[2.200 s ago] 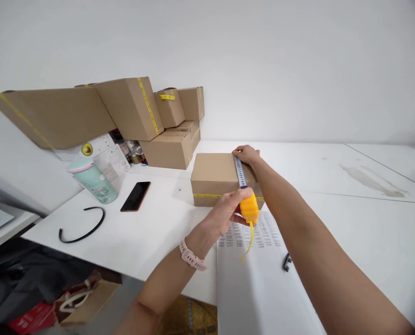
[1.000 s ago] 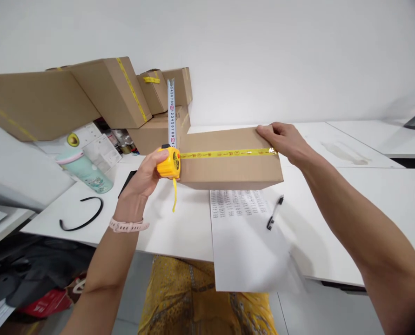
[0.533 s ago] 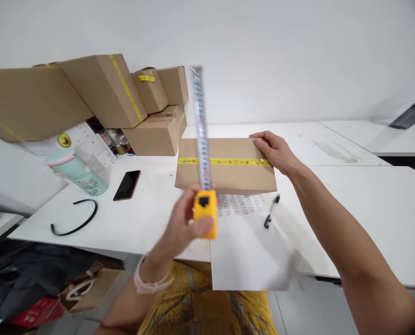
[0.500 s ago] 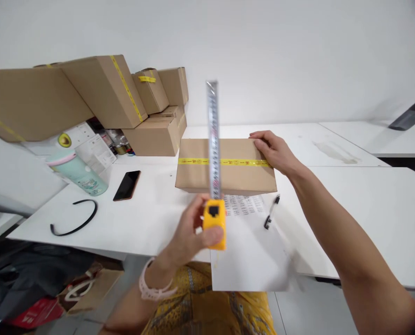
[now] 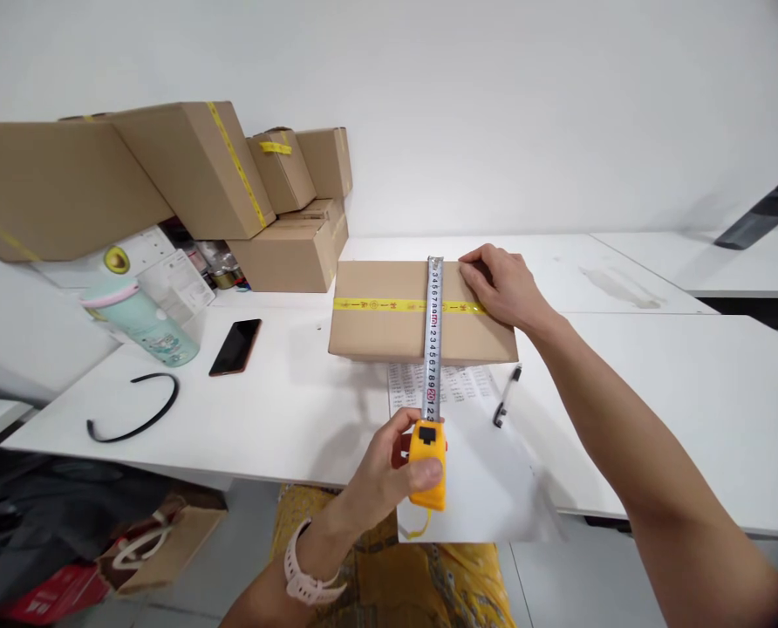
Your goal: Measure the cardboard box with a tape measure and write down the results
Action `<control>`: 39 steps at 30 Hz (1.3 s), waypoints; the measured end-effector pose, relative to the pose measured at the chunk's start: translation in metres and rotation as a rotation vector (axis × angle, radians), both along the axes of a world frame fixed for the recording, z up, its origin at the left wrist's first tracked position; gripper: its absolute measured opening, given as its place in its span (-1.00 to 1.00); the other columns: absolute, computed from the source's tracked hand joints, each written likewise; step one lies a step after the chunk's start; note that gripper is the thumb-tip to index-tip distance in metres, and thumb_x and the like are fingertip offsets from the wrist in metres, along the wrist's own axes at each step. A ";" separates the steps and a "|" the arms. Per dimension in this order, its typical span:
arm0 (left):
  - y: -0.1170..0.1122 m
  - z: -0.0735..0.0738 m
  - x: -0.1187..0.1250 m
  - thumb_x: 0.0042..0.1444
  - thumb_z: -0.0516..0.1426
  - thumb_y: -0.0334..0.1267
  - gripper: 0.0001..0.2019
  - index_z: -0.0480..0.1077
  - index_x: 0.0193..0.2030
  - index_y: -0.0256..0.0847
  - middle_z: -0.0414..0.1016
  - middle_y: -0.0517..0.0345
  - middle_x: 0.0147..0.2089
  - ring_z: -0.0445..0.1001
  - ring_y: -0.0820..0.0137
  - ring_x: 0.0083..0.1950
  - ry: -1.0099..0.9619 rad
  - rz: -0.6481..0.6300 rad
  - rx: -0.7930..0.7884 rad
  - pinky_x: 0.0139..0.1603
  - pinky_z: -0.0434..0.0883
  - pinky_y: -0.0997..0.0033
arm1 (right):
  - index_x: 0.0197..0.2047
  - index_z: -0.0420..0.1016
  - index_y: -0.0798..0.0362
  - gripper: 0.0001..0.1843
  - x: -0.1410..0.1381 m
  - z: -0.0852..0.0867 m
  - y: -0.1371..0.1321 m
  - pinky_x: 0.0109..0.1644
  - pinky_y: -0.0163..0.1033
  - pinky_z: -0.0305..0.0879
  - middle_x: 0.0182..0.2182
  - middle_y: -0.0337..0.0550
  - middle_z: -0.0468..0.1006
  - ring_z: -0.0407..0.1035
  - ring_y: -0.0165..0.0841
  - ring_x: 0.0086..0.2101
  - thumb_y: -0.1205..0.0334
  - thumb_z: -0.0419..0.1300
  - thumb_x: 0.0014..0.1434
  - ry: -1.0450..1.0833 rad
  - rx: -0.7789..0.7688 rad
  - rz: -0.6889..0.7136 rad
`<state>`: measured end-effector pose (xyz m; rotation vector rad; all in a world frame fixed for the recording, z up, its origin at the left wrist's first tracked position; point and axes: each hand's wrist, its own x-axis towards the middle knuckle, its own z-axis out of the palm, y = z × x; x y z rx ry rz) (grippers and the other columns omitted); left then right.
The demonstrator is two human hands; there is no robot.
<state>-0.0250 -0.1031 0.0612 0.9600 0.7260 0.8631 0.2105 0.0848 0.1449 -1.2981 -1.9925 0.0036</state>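
Note:
My left hand [image 5: 395,471] is wrapped round a yellow tape measure [image 5: 427,467], thumb on its front. The metal blade [image 5: 432,336] extends away from me across the top of a cardboard box [image 5: 379,331], its end at the box's far edge. A strip of yellow printed tape [image 5: 379,304] runs along the box top, under the blade. My right hand [image 5: 503,283] grips the box at its far right edge, fingers bent over it. Partly under the box lies a printed sheet of paper [image 5: 474,488], with a black and clear pen [image 5: 507,397] beside it.
Several taped cardboard boxes [image 5: 193,166] are stacked at the back left. In front of them are a mint-green tumbler [image 5: 150,323], a phone [image 5: 235,347] and a curved black band [image 5: 163,410]. A dark object [image 5: 765,214] leans at the far right. Below left is a paper bag [image 5: 173,541].
My left hand has moved right and toward me with the tape measure. The blade, raised before, now lies across the box top. My right hand has shifted slightly left along the box.

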 end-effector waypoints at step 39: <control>-0.014 -0.030 0.005 -0.07 0.39 0.11 -0.33 0.37 0.11 -0.17 0.46 -0.03 0.04 0.37 0.32 -0.10 0.092 -0.008 0.174 -0.16 0.35 0.36 | 0.33 0.42 -0.21 -0.47 0.003 -0.006 -0.008 0.05 0.07 0.30 -0.10 -0.02 0.49 0.31 -0.11 -0.09 0.05 -0.19 0.48 -0.219 0.117 0.032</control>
